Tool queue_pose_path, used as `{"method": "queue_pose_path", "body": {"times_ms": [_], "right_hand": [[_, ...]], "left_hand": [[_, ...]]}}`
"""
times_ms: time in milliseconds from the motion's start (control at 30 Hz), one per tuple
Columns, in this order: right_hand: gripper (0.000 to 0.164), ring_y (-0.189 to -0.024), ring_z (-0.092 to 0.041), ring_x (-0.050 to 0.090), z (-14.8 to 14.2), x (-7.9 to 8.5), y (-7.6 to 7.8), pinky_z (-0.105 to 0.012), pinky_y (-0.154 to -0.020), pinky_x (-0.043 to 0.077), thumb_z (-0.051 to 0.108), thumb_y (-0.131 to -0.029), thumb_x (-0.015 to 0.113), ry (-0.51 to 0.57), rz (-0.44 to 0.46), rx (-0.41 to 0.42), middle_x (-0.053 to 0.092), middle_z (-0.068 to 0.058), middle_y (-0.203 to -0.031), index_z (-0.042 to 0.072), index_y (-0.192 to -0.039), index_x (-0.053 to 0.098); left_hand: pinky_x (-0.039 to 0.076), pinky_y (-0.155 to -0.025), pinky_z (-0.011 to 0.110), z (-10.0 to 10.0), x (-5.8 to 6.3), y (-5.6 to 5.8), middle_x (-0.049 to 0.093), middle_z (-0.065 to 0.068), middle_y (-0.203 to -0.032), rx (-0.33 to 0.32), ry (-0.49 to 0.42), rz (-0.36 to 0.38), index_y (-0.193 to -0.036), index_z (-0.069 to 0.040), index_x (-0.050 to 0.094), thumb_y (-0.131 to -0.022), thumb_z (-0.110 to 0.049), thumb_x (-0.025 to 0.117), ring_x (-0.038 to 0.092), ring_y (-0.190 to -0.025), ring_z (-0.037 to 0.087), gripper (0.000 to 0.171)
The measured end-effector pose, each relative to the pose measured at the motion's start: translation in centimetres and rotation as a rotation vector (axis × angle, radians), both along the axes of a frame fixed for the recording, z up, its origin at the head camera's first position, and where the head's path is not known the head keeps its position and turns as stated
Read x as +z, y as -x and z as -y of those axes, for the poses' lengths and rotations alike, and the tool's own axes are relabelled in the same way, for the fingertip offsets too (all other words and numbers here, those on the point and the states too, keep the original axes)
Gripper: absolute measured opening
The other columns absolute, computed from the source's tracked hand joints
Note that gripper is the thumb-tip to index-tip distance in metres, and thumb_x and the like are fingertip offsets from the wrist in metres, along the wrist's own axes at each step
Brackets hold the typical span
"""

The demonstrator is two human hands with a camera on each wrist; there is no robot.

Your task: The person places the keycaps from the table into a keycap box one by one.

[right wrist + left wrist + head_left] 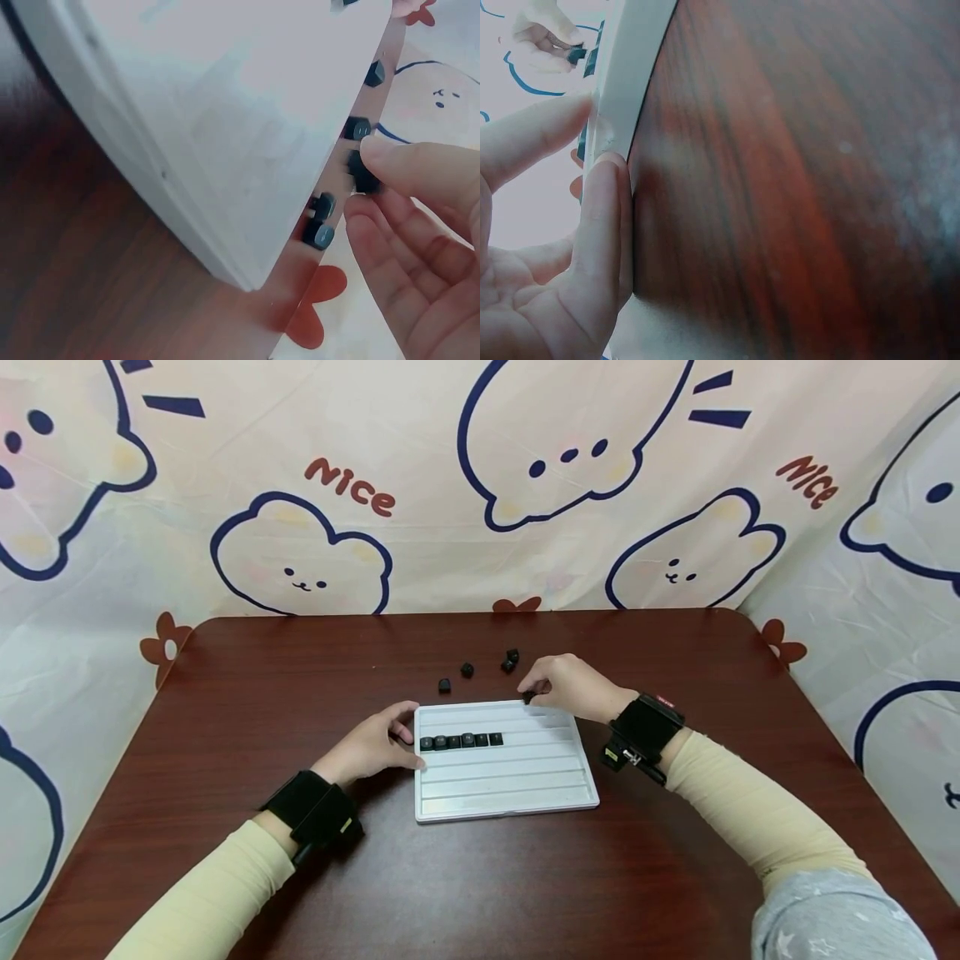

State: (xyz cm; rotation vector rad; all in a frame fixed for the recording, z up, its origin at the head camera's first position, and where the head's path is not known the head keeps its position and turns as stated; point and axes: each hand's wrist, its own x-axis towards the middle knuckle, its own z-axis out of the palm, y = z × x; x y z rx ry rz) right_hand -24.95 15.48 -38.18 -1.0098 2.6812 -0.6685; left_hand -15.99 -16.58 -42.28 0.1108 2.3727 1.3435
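A white ridged tray (pixel 510 785) lies on the table, with a row of small black keycaps (pixel 467 741) along one of its grooves. At the tray's left edge, my left hand (pixel 375 743) holds the rim; in the left wrist view, one digit lies over the tray's edge (pixel 634 67) and another presses its side. My right hand (pixel 573 687) is above the tray's far right part and pinches a black keycap (pixel 364 172) between thumb and fingers. Its markings are hidden.
Beyond the tray lie several loose black keycaps, one (pixel 445 686) near its far left corner and a close pair (pixel 510 661) left of my right hand. The brown table (pixel 480 893) ends at a patterned cloth (pixel 450 560).
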Motion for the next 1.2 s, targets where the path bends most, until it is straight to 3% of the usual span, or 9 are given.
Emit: {"method": "queue_pose_path", "body": {"times_ms": [300, 633, 1200], "right_hand": [[0.018, -0.087, -0.017, 0.064, 0.1, -0.2, -0.4, -0.033, -0.079, 0.054, -0.003, -0.088, 0.077, 0.012, -0.001, 0.046, 0.069, -0.003, -0.097, 0.005, -0.104, 0.08], [0.03, -0.086, -0.019, 0.057, 1.0, -0.7, -0.4, -0.029, -0.074, 0.046, -0.016, -0.087, 0.064, -0.038, -0.045, 0.2, 0.068, -0.006, -0.102, 0.004, -0.101, 0.08], [0.034, -0.092, -0.023, 0.063, 1.7, -0.9, -0.3, -0.029, -0.076, 0.048, -0.021, -0.087, 0.061, -0.101, -0.076, 0.233, 0.066, -0.008, -0.104, 0.003, -0.101, 0.081]], "left_hand": [[0.045, -0.071, 0.033, -0.1, 0.2, -0.1, 0.059, 0.016, -0.107, 0.01, -0.012, 0.015, -0.153, -0.005, 0.041, -0.08, -0.006, 0.087, 0.056, -0.081, 0.023, 0.087], [0.045, -0.071, 0.033, -0.1, 0.2, -0.1, 0.059, 0.016, -0.11, 0.009, -0.01, 0.02, -0.154, -0.005, 0.039, -0.081, -0.006, 0.087, 0.056, -0.082, 0.023, 0.088], [0.045, -0.071, 0.033, 0.0, 0.0, 0.0, 0.059, 0.016, -0.108, -0.001, -0.018, 0.007, -0.153, -0.003, 0.04, -0.08, -0.006, 0.087, 0.056, -0.082, 0.024, 0.087]]}}
